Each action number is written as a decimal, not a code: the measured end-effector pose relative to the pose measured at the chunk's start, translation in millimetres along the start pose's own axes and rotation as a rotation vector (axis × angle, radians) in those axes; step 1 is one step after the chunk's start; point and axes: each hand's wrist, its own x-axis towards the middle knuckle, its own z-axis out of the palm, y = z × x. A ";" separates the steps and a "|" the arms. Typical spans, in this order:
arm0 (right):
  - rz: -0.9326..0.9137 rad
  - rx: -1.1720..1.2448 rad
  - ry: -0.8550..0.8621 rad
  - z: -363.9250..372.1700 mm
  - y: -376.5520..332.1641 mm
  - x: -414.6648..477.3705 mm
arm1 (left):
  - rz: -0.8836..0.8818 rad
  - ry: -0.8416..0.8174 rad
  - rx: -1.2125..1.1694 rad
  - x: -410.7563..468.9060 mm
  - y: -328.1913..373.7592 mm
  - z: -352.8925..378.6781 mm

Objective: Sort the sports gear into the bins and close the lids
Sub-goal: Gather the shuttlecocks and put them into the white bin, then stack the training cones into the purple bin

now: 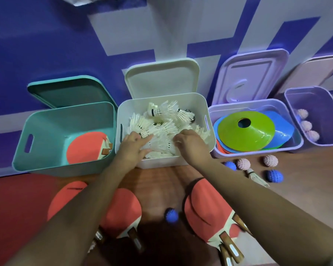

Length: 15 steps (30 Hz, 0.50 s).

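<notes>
Both my hands reach into the white bin (161, 97), which is full of white shuttlecocks (158, 112). My left hand (134, 145) lies on the pile with its fingers stretched out. My right hand (190, 144) bends its fingers down into the feathers, and what they hold is hidden. The teal bin (20, 150) on the left has one red paddle (85, 147) in it. The lavender bin (258, 103) holds flat cones, a green cone (246, 135) on top. The purple bin (315, 92) at far right holds pink spiky balls (306, 125).
All the lids lean open on the wall: teal lid (69, 91), white lid (161, 77), lavender lid (252, 73). On the floor lie red paddles (206, 208), blue spiky balls (171, 215), pink spiky balls (270, 160) and one shuttlecock (255, 175).
</notes>
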 end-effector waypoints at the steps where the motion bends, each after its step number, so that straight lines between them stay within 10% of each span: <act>1: 0.000 -0.024 -0.038 1.5 -0.7 -1.1 | -0.011 -0.073 -0.054 0.9 -0.2 0.9; 15: 0.032 -0.046 0.137 -39.3 -77.0 -27.1 | -0.023 0.116 -0.189 -64.6 -25.7 -73.1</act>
